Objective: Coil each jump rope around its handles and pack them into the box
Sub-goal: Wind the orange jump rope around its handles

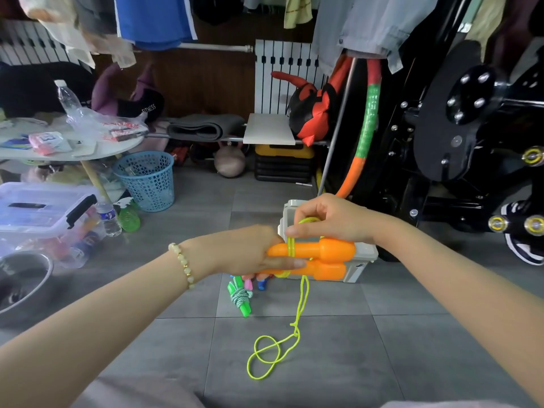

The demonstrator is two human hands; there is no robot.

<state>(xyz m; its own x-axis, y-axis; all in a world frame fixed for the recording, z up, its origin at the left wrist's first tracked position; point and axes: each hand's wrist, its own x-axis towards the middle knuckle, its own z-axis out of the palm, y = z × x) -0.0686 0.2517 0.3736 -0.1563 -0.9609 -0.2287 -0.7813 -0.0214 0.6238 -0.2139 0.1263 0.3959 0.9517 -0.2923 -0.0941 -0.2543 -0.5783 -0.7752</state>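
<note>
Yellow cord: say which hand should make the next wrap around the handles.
Right, probably. The right hand already pinches the yellow cord above the orange handles, while the left hand grips them together.

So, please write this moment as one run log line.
left hand: holds orange handles; right hand: pinches yellow rope; rope tail: on floor; box: behind hands
</note>
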